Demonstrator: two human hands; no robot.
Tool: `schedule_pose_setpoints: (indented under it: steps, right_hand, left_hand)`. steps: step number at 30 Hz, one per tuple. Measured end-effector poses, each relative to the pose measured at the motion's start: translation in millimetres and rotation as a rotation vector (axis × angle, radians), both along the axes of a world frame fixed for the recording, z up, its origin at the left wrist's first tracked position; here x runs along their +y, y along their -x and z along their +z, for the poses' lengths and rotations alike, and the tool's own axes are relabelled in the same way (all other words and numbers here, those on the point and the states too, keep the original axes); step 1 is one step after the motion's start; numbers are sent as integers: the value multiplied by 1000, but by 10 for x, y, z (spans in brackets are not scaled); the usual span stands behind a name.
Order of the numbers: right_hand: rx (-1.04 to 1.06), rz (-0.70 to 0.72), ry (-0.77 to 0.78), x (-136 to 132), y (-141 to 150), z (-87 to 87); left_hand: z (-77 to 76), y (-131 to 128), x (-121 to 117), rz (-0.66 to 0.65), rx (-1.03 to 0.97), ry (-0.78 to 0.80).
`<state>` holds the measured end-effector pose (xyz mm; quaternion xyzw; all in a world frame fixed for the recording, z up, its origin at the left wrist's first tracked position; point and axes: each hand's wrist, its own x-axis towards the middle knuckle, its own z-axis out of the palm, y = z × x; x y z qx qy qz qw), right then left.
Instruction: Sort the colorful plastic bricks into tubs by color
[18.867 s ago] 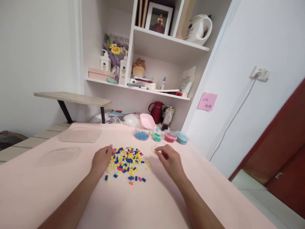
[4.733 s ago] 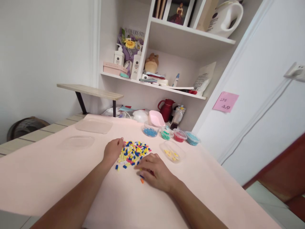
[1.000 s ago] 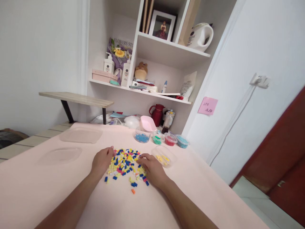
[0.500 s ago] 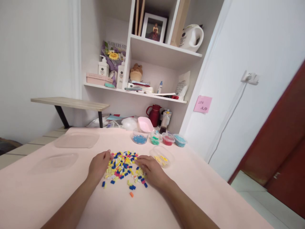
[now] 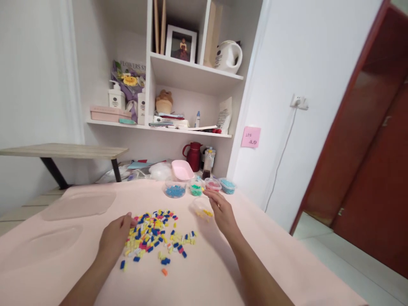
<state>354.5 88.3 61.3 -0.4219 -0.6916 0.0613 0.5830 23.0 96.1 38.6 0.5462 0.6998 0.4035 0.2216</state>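
Note:
A loose pile of small toy bricks (image 5: 149, 231) in yellow, blue, white, pink and orange is spread on the pink-covered table (image 5: 197, 280). At the pile's left edge rests my left hand (image 5: 115, 236), fingers curled together; what they hold, if anything, is hidden. My right hand (image 5: 221, 210) is raised over the right side of a clear tub (image 5: 193, 206) with yellow bricks in it. A small yellow brick (image 5: 203, 189) shows at its pinched fingertips. Behind stand clear tubs of blue pieces (image 5: 175, 191), green pieces (image 5: 195, 190), red pieces (image 5: 213, 184) and light-blue pieces (image 5: 227, 185).
Two clear lids (image 5: 79, 205) lie on the table's left side. At the back are a pink basin (image 5: 182, 170), a red jug (image 5: 194, 156) and a bottle (image 5: 208, 162). A wooden stand (image 5: 63, 149) is at the left, below white shelves (image 5: 191, 72).
My right hand has left the pile and moved up and right to the tub of yellow bricks. My left hand stays by the pile. The view has turned to the right.

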Motion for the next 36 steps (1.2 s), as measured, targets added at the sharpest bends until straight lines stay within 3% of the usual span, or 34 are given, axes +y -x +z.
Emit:
schedule_pose_setpoints:
  steps: [4,8,13,18,21,29,36]
  right_hand:
    - [120,-99,69,70,-104,-50]
    - [127,-111,38,47,-44,-26]
    - [110,59,99,-54,99,-25]
    - [-162,272,181,-172,351,-71]
    - [-292,328,168,-200,469,-113]
    - [-406,281,196,-184,561,-265]
    - [-664,246,221,-144,660,-381]
  left_hand:
    - [6,11,15,4,-11,0]
    - [-7,18,33,8,4,1]
    - [-8,-14,6,11,10,-24]
    - [-25,-36,-7,8,-2,-55]
    - [-44,-33,-10,10,0,-68]
    - [-50,-42,-25,2,-11,-81]
    - [-45,-43,-27,6,-1,-82]
